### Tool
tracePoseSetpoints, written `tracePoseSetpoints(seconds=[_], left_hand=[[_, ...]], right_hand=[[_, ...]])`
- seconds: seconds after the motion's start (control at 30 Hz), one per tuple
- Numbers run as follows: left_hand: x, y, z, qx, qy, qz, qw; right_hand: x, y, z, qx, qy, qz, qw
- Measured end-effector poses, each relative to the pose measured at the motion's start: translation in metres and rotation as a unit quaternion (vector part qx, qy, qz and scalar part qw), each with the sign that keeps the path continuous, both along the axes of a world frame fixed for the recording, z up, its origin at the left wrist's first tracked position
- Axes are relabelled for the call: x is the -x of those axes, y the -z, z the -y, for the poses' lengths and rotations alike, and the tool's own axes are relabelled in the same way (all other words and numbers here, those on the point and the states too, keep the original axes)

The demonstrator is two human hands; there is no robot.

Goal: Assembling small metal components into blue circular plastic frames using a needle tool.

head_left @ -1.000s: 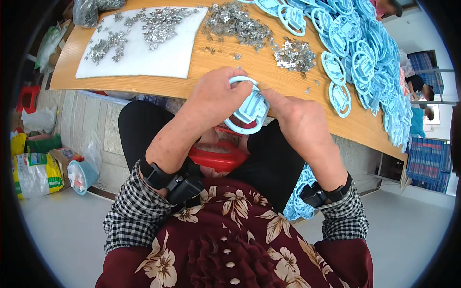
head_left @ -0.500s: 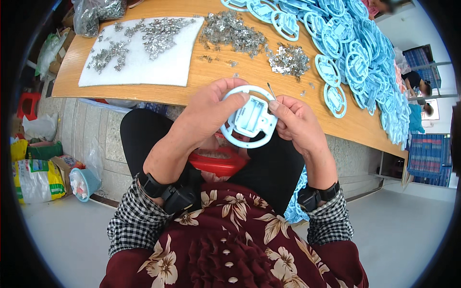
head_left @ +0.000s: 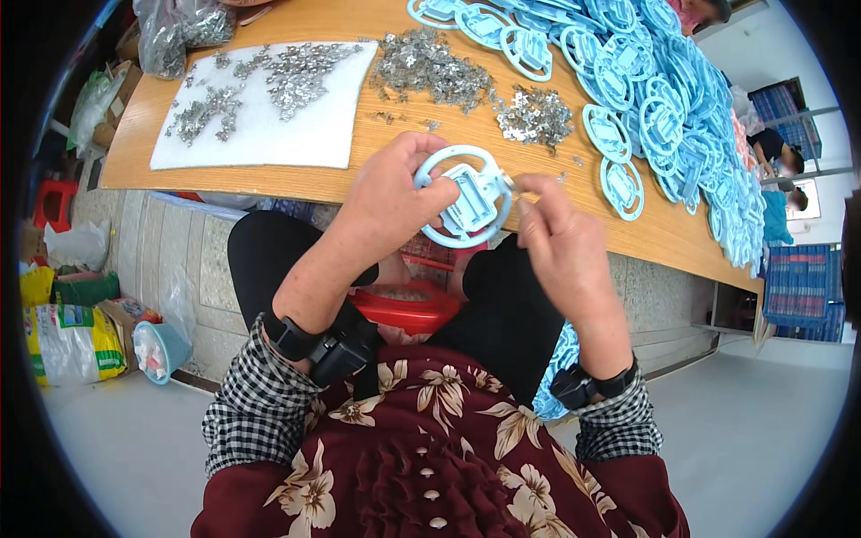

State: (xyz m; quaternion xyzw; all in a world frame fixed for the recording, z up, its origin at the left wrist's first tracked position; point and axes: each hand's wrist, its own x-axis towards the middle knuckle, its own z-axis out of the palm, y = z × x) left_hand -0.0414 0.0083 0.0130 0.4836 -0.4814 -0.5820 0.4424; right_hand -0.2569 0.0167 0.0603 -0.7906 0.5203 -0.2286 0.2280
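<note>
My left hand (head_left: 395, 193) is closed round the left rim of a light blue plastic toy steering wheel (head_left: 473, 215), its thumb reaching over the front. The wheel has a rectangular recess in its middle and is tilted above my lap, by the table's front edge. At its upper right rim, my right hand (head_left: 565, 238) is bent, with forefinger and thumb close together. A small pale bit shows by that fingertip, too small to name. What my right fingers hold is hidden.
A wooden table (head_left: 269, 185) carries a white foam sheet (head_left: 233, 148) with metal clips, more clip heaps (head_left: 430, 72), a small clip pile (head_left: 534, 117) and a large stack of blue wheels (head_left: 664, 117). A red stool (head_left: 408, 309) stands between my legs.
The wheel has turned and tilted in my left hand. My right hand has shifted its grip at the rim; the thin metal tool seen in its fingers before no longer shows.
</note>
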Motion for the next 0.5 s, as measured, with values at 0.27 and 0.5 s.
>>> tracePoseSetpoints(seconds=[0.27, 0.5], left_hand=[[0.006, 0.001, 0.0, -0.02, -0.059, 0.054, 0.997], [0.005, 0.011, 0.002, 0.026, -0.057, 0.092, 0.994]], right_hand=[[-0.025, 0.012, -0.009, 0.066, -0.018, -0.15, 0.986], [-0.033, 0.016, -0.001, 0.081, 0.005, -0.159, 0.984]])
